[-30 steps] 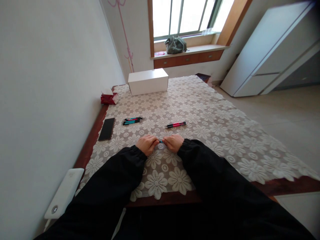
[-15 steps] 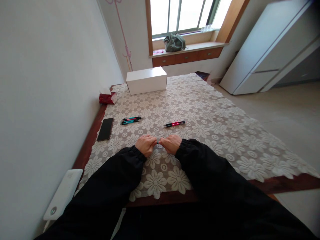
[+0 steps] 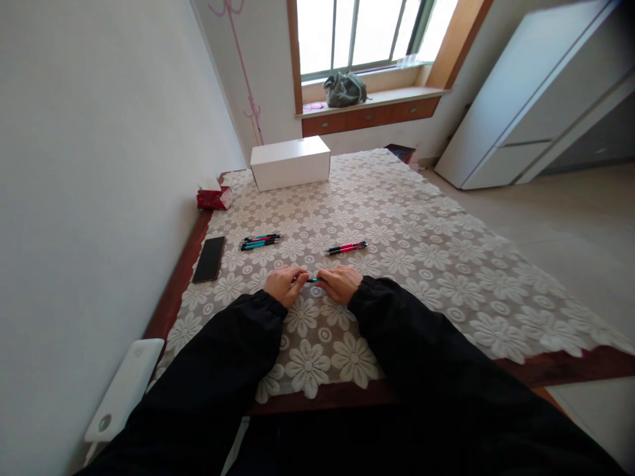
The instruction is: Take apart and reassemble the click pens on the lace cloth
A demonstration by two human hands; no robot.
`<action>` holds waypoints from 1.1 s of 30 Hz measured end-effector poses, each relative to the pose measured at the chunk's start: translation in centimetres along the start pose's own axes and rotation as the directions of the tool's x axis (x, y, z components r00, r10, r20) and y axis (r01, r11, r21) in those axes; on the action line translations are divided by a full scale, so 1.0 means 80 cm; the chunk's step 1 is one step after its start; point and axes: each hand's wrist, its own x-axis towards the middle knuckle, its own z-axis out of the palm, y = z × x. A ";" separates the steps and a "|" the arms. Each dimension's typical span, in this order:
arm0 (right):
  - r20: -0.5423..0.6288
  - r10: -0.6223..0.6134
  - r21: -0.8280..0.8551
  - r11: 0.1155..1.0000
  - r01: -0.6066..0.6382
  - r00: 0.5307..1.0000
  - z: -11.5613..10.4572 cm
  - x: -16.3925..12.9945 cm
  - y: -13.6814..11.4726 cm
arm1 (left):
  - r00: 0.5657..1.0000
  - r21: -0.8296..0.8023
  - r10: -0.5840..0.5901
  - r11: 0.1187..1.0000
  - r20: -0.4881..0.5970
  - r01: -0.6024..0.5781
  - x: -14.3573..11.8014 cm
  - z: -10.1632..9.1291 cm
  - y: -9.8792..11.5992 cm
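Note:
Between my two hands, low over the near part of the table, is a blue-and-black pen [image 3: 313, 280]. My left hand [image 3: 286, 285] is closed on one end, and my right hand [image 3: 340, 284] is closed on the other. Only the pen's short middle stretch shows; the fingers cover the rest. Beyond my left hand lies a group of several pens [image 3: 260, 242], teal, black and red. Past my right hand rests a small bundle of red-and-black pens [image 3: 347, 248].
A dark phone [image 3: 209, 259] lies at the table's left side. Farther back are a red packet [image 3: 214, 198] and a white box [image 3: 291, 165]. The table bears a floral lace tablecloth [image 3: 421, 264]. A white device [image 3: 126, 390] is by the wall at the near left.
My hands have drawn slightly apart, my left one moving a little left, so more of the blue pen shows between them. The pens on the table lie as before.

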 end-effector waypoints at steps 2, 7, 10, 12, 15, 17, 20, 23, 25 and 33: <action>0.013 0.043 0.007 0.999 -0.044 0.999 0.000 -0.001 -0.001 | 1.000 -0.025 0.010 1.000 -0.018 -0.010 0.000 0.001 -0.003; 0.015 0.048 0.058 0.997 -0.049 0.999 0.002 0.000 0.001 | 0.999 0.035 0.034 0.999 0.031 -0.035 0.000 0.000 -0.002; -0.014 0.001 0.105 0.994 0.001 1.000 0.003 0.001 0.003 | 0.997 0.059 0.047 0.997 0.063 -0.050 0.000 -0.003 0.001; -0.016 0.005 0.112 0.994 -0.003 1.000 0.004 0.001 0.004 | 0.999 0.041 0.034 0.999 0.039 -0.035 0.000 -0.003 0.002; -0.009 0.049 0.103 0.994 -0.047 0.999 0.004 0.000 0.003 | 0.999 -0.006 0.032 0.999 0.005 -0.032 0.000 -0.001 0.000; -0.002 0.053 0.103 0.993 -0.053 0.999 0.006 0.000 0.003 | 0.999 -0.011 0.044 0.999 0.011 -0.043 0.000 0.001 -0.001; 0.016 0.015 0.112 0.994 -0.016 1.000 0.009 0.001 0.005 | 0.998 0.015 0.051 0.999 0.036 -0.052 0.000 0.003 -0.002; 0.010 -0.006 0.127 0.992 0.005 1.000 0.012 0.003 0.008 | 0.997 0.048 0.057 0.997 0.061 -0.059 0.000 0.002 -0.001; 0.002 -0.007 0.129 0.992 0.007 1.000 0.013 0.003 0.009 | 0.996 0.058 0.054 0.997 0.065 -0.057 0.000 0.002 0.000; 0.016 0.028 0.101 0.994 -0.029 0.999 0.014 0.002 0.007 | 0.996 -0.042 0.061 0.997 0.059 -0.059 0.000 0.005 -0.002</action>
